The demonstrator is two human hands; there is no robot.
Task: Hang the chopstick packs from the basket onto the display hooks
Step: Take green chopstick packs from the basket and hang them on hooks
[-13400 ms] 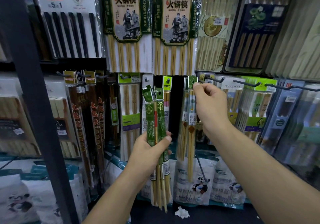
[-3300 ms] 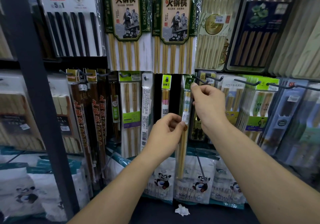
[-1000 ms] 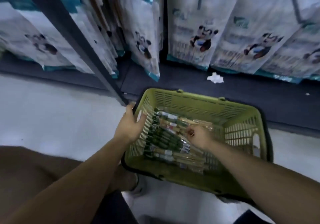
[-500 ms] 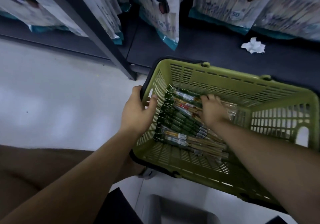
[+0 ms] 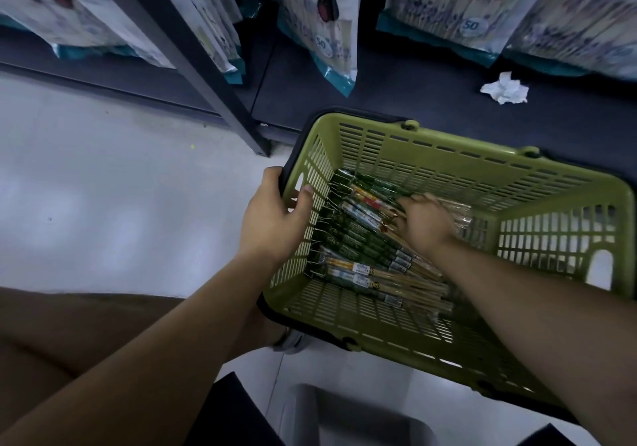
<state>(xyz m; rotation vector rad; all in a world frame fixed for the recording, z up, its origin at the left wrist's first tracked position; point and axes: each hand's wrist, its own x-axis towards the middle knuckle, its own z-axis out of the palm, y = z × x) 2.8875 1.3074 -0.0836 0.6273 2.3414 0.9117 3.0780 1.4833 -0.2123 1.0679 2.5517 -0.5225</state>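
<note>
1. Head view looks down into the green basket (image 5: 448,156), which sits on the pale floor (image 5: 120,204) against the dark bottom shelf (image 5: 396,77). A few seconds ago both hands were up at the display hooks seating a pack, so that pack is done and a fresh fetch has begun.
2. The left hand (image 5: 275,218) grasps the basket's left rim, thumb hooked inside the slotted wall and fingers wrapped outside. It took this hold about a second ago and has kept it, steadying the basket.
3. The right hand (image 5: 425,220) is down inside the basket, fingers bent onto the far side of the pile. It has shifted only slightly in the last half second. I cannot tell whether it has already pinched a pack or is only sorting through them.
4. The chopstick packs (image 5: 362,242) lie in a flat layer on the basket's bottom, header ends against its left wall. Many are left, so the task looks far from finished.
5. Beyond the basket, a crumpled paper (image 5: 505,87) lies on the shelf, with panda-printed bags (image 5: 324,15) standing behind it.
6. Next, the right hand probably needs to lift one pack free by its header end.
</note>
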